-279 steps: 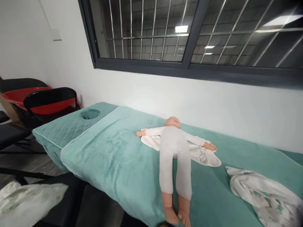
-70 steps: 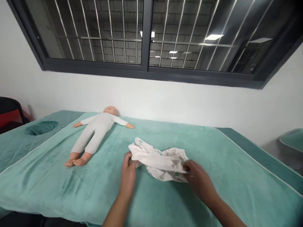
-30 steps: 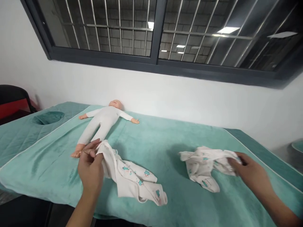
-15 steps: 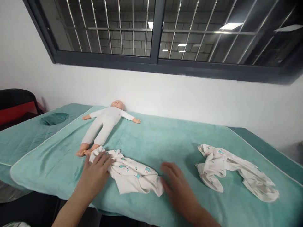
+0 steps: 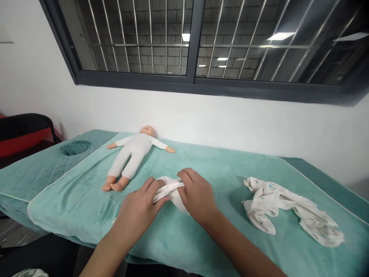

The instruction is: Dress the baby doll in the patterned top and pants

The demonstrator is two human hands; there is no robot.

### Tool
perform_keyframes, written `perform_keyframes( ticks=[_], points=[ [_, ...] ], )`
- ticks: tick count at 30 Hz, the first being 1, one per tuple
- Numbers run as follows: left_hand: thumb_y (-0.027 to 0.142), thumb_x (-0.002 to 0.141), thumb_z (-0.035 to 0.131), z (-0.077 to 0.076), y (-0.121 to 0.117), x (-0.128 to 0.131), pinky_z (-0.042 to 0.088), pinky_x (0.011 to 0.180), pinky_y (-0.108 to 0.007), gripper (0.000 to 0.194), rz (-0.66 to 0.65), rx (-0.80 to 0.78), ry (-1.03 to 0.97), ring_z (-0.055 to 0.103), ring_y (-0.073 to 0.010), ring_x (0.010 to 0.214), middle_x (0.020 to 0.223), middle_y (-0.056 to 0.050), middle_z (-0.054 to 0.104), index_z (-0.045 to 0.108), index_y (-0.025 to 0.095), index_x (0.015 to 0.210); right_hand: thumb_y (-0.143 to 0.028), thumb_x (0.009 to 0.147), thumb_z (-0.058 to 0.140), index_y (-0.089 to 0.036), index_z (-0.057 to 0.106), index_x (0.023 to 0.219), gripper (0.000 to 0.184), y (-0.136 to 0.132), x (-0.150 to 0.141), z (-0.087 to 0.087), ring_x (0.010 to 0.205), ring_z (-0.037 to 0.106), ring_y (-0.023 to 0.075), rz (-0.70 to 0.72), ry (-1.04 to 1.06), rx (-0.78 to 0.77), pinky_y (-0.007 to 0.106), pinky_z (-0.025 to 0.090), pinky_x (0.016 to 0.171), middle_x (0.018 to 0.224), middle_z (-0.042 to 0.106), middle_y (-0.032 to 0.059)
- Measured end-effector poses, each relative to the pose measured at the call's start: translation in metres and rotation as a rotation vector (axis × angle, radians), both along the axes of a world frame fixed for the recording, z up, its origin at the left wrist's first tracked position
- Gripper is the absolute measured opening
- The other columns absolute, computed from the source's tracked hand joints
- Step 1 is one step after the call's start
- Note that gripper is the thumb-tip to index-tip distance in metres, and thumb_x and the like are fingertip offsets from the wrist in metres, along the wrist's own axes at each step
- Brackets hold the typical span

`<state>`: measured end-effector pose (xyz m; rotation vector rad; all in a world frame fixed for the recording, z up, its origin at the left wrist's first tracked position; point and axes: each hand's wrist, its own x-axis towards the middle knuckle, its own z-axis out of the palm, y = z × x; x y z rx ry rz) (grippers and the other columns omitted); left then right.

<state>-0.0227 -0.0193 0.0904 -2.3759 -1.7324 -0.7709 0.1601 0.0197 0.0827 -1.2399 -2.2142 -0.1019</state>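
Just right of the doll (image 5: 137,149) and nearer the wearer, the head view has both hands busy on a white cloth (image 5: 170,187)! Left hand (image 5: 140,207): fingers curled nearly closed, thumb beneath, pinching one end of the gathered edge. Right hand (image 5: 199,195): fingers bent and closed on the other end. Looks like the step is handling that edge; the rest is partly hidden. Any further move, I judge, calls for firm pinches and even layers. Farther right of the doll lies a printed garment (image 5: 266,203), crumpled, untouched, on the green bedcover (image 5: 216,161).
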Motion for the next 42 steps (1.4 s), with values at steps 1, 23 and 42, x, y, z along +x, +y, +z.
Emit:
perform_keyframes(
  ticks=[1,23,42],
  points=[
    [0.037,0.093,0.051,0.004,0.001,0.003,0.036,0.051,-0.025,0.023,-0.028,-0.026,-0.021,0.064,-0.0176,0.074,0.098,-0.001,0.066,0.059,0.026,0.112,-0.008,0.082,0.046,-0.021,0.058,0.100,0.026,0.001,0.007,0.008,0.087,0.058,0.0210,-0.009,-0.019,0.038,0.032,0.042,0.074,0.103,0.065,0.0050],
    [0.023,0.081,0.048,0.057,0.012,0.003,0.037,0.061,-0.027,0.026,0.264,0.036,-0.207,0.063,-0.0202,0.081,0.098,0.000,0.069,0.064,0.027,0.101,-0.019,0.087,0.039,-0.027,0.062,0.098,0.026,-0.016,0.123,0.061,0.084,0.060,0.0184,-0.250,0.280,-0.192,0.029,0.042,0.072,0.096,0.069,-0.0022],
    [0.057,0.087,0.047,-0.007,0.133,0.000,0.045,0.071,-0.028,0.040,0.238,-0.339,-0.292,0.067,-0.0253,0.091,0.096,-0.006,0.073,0.064,0.022,0.097,-0.054,0.098,0.034,-0.023,0.061,0.093,0.042,0.078,0.135,-0.023,0.082,0.064,0.0209,-0.606,-0.105,-0.400,0.027,0.041,0.068,0.091,0.070,0.0053]
  ],
)
